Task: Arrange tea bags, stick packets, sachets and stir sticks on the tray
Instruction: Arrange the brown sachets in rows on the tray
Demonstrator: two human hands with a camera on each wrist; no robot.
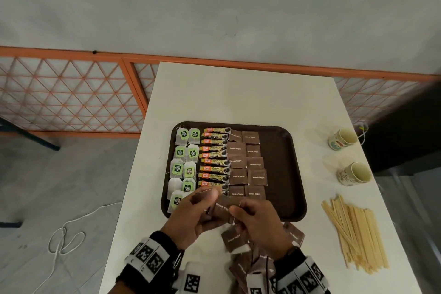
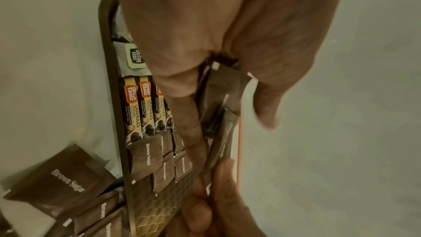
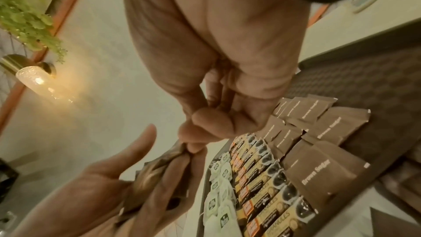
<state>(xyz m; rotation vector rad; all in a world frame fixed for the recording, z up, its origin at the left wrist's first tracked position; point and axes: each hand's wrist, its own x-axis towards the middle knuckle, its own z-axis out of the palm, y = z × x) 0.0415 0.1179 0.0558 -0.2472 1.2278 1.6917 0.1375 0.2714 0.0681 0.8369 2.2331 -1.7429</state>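
While left hand clutches sachet stack as supply, right hand pinches top sachet, peeling it for tray.

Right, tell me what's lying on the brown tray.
On the tray: tea bags at left, coffee stick packets in the middle, brown sugar sachets beside them. Its right side is bare; both hands hide the near edge.

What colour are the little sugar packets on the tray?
Dark brown with pale "Brown Sugar" lettering; the sugar packets show best in the head view, on the brown tray.
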